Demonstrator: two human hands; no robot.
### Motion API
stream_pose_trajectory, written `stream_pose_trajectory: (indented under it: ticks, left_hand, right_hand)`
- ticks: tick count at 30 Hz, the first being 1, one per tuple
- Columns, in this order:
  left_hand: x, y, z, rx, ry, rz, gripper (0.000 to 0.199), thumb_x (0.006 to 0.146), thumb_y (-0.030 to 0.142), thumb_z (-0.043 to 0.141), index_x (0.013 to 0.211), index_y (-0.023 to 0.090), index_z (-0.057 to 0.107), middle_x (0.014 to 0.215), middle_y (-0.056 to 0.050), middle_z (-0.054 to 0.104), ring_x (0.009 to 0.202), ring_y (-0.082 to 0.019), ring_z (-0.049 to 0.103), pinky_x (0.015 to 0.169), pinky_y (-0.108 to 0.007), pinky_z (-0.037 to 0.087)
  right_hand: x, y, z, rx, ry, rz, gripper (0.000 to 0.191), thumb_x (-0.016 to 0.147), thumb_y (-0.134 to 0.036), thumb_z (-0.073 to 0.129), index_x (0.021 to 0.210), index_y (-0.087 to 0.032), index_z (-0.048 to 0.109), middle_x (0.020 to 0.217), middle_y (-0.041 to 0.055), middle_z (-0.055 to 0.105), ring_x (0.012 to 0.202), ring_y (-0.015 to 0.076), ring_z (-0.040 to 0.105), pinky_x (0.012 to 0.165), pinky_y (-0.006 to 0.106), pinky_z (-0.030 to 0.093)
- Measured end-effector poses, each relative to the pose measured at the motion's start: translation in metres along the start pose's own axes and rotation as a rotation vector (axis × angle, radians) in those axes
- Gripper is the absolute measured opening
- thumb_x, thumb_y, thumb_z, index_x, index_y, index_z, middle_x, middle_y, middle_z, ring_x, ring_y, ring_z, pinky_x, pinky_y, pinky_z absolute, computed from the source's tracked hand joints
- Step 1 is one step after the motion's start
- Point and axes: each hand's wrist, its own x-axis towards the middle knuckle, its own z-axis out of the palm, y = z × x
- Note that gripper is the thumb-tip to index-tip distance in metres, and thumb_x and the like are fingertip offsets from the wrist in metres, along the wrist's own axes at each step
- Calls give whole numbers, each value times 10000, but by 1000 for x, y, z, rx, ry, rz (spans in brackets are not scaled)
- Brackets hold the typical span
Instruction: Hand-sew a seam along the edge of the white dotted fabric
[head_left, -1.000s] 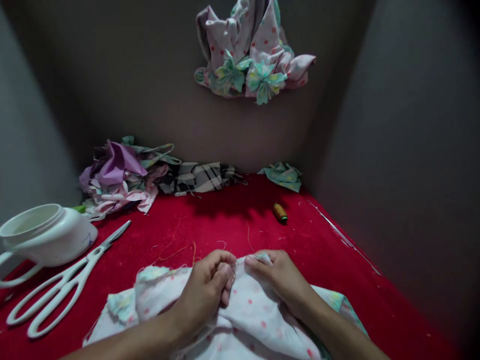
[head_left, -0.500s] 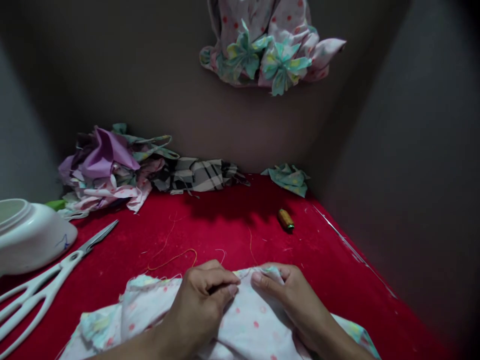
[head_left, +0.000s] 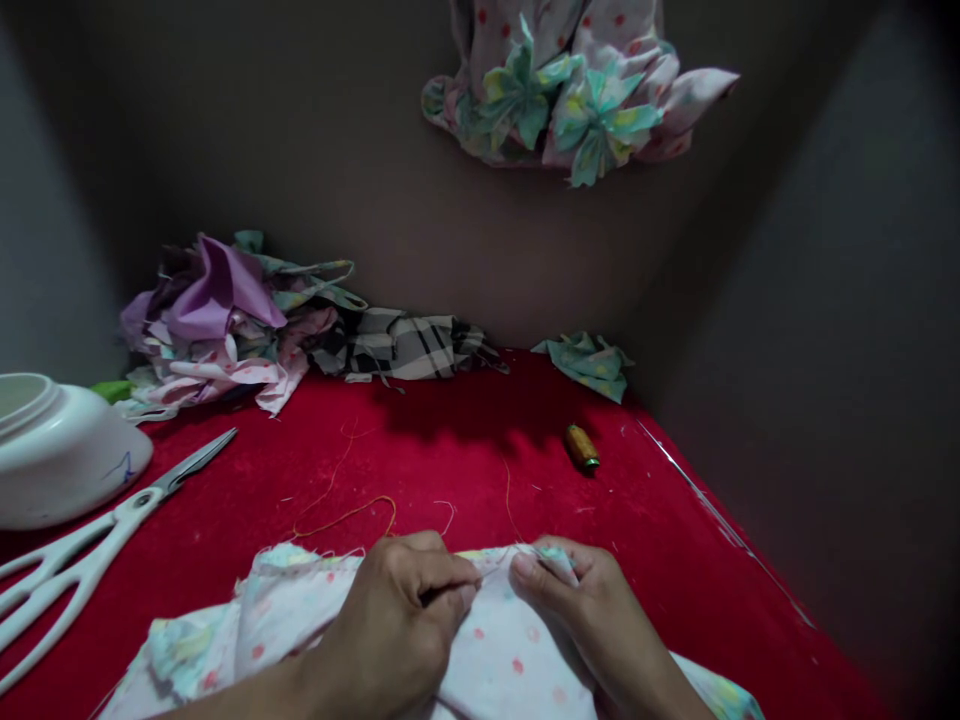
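Note:
White fabric with red dots (head_left: pixel 499 640) and mint-yellow trim lies bunched across the front of the red surface. My right hand (head_left: pixel 600 605) grips its upper edge, thumb on top and fingers behind. My left hand (head_left: pixel 409 610) is closed in a pinch in front of the same edge, left of the right thumb. From that pinch a fine line runs toward the right thumb; whether it is a needle or thread I cannot tell. Orange thread (head_left: pixel 352 515) curls on the red surface beyond the fabric. A small spool of golden thread (head_left: pixel 582 448) lies farther back.
White-handled scissors (head_left: pixel 127 515) lie at left beside a white container (head_left: pixel 71 455). Fabric scraps (head_left: pixel 225 300) are heaped against the back wall, with checked cloth (head_left: pixel 412 345) and a mint scrap (head_left: pixel 589 362) alongside. Dotted cloth with mint bows (head_left: pixel 600 110) hangs above. Thin metallic strips (head_left: pixel 720 515) line the right edge.
The view has shifted slightly, so the hanging cloth and spool appear farther right. Both hands keep their closed hold at the fabric edge, with the left pinch drawn slightly away from the edge.

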Motion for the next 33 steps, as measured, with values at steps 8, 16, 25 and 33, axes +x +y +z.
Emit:
stream_pose_trajectory:
  ticks: [8,16,25,33]
  left_hand:
    - [1,1,-1,-33,6,-27,249,767,195,442,654,172,662,591,-11,504,572,-112,469,517,-228,313]
    - [2,-1,1,9,17,-14,259,767,197,437,620,170,648,584,-7,488,567,-109,465,517,-229,299]
    - [2,-2,-1,31,9,6,262,761,167,429,591,158,628,580,-3,475,570,-105,457,529,-228,298]
    - [4,2,0,26,20,-28,270,760,156,416,599,154,632,577,1,473,575,-104,452,532,-225,295]
  right_hand:
    - [-3,-9,2,-30,51,-22,310,537,-393,652,470,-158,462,463,-43,360,454,82,309,432,205,264]
    - [-3,-6,2,-83,65,-76,221,593,-344,621,559,-129,584,551,10,498,535,121,404,480,217,313]
    - [1,-3,1,-76,77,-57,286,575,-378,606,493,-162,438,491,-51,326,485,87,281,446,204,257]
    - [-2,-6,2,-38,69,-46,263,571,-366,614,511,-149,479,493,-43,376,488,91,317,446,204,270]
